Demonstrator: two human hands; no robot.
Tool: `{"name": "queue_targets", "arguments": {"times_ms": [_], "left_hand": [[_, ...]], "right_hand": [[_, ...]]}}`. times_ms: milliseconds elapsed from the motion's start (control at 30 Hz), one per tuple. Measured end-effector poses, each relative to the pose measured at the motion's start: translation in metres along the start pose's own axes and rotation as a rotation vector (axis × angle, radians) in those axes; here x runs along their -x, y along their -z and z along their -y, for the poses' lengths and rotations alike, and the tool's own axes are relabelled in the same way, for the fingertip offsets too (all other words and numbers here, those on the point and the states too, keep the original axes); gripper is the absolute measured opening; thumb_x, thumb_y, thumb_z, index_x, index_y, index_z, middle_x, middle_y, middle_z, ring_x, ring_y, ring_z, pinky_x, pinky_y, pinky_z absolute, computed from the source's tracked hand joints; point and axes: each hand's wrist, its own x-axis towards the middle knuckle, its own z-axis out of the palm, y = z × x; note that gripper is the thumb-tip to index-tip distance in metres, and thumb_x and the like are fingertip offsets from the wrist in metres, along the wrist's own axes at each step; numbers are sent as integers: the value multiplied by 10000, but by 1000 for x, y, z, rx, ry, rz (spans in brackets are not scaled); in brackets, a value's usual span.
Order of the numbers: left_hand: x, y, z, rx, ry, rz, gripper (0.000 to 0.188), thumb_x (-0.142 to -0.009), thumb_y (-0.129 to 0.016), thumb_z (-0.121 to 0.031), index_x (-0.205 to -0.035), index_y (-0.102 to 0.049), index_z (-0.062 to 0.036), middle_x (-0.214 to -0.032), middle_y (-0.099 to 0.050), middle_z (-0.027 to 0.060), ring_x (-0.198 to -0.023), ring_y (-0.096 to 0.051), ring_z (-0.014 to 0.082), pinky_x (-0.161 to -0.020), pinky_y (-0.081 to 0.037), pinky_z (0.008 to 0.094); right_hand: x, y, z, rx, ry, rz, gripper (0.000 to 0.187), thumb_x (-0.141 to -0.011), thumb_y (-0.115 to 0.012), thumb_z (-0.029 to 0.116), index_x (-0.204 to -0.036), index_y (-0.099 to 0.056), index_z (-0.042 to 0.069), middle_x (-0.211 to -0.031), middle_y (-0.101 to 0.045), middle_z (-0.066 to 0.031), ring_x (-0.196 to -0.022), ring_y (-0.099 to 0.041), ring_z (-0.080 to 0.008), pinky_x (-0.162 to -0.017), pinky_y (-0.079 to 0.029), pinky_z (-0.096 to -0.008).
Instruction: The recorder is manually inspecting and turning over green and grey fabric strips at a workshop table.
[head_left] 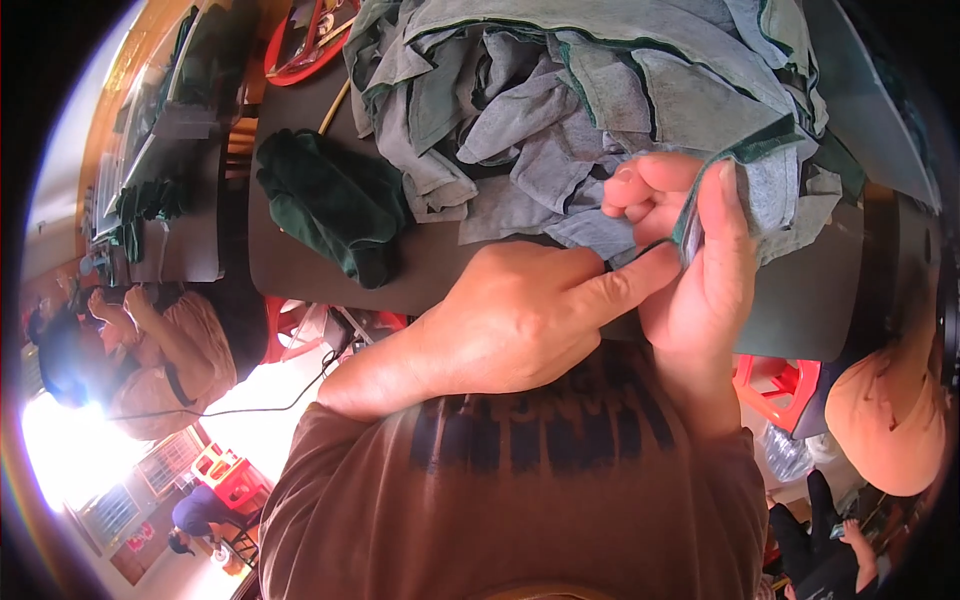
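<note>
My right hand [705, 255] pinches a grey fabric piece with a dark green edge [768, 150] between thumb and fingers, raised in front of the pile. My left hand [520, 315] is closed, its index finger stretched to the fabric's edge beside my right palm. A small dark bit shows by its fingertips; what it grips is mostly hidden. Behind both hands lies a big heap of grey fabric pieces with green edges [540, 120]. On the left of the table rests a bunched dark green plush cloth [330, 200].
The dark table [430, 270] carries a red round tray [290, 70] at its far left. Other people sit close by on the left [175, 350] and right [890, 420]. Red stools [775, 385] stand below the table. A black cable [290, 405] hangs at the left.
</note>
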Motion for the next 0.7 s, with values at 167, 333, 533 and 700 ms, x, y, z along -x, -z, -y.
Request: {"name": "queue_targets", "arguments": {"times_ms": [167, 333, 533, 700], "left_hand": [[-5, 0, -1, 62, 146, 58, 695, -623, -491, 87, -1300, -420, -55, -689, -539, 127, -590, -548, 304, -556, -455, 355], [8, -4, 10, 157, 124, 50, 760, -651, -541, 42, -1366, -308, -63, -790, -593, 174, -648, -598, 326, -597, -478, 331], [16, 13, 5, 1204, 507, 438, 840, -754, -524, -54, -1434, -39, -148, -700, -584, 137, -472, -570, 190, -430, -453, 263], [33, -10, 9, 2339, 368, 500, 854, -813, -595, -179, -1422, 3, -180, -615, -530, 132, -343, -473, 169, -307, -389, 237]], "right_hand": [[-10, -2, -7, -372, -104, 51, 442, -940, -373, 384, -1105, -538, 8, -905, -611, -106, -816, -560, -218, -793, -441, -360], [1, -6, -20, -554, -250, 180, 589, -923, -297, 516, -1245, -425, 40, -1000, -614, -119, -945, -570, -238, -862, -429, -386], [19, -11, -27, -290, -299, 202, 531, -916, -329, 512, -1079, -481, 30, -868, -608, -165, -927, -556, -304, -844, -437, -444], [21, -22, -27, -122, -143, 325, 470, -931, -343, 461, -992, -456, 9, -827, -570, -180, -925, -536, -339, -811, -444, -451]]}}
